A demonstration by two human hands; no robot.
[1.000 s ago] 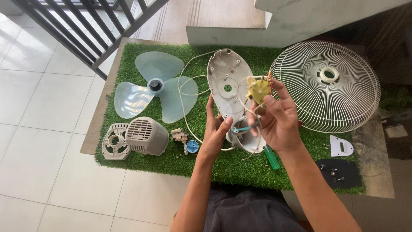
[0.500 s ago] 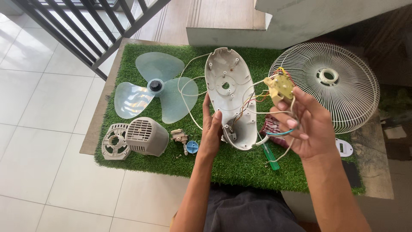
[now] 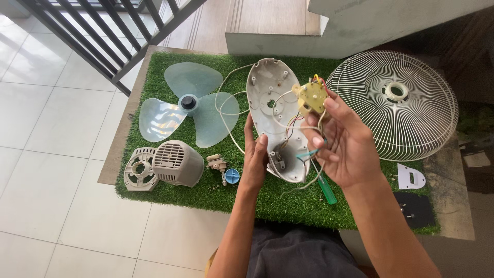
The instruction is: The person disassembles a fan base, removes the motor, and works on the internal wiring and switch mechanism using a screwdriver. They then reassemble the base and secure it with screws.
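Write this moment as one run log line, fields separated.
left hand: steadies housing shell | right hand: holds yellow timer part | wires: attached

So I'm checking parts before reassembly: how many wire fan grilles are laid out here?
1. The wire fan grille lies flat at the right end of the green turf mat, beyond the right hand. A second one is not in view; it may lie outside the frame.

left hand [image 3: 256,159] flat, fingers [image 3: 248,128] extended upward — right hand [image 3: 342,141] raised, palm up, fingers curled in a pinch.
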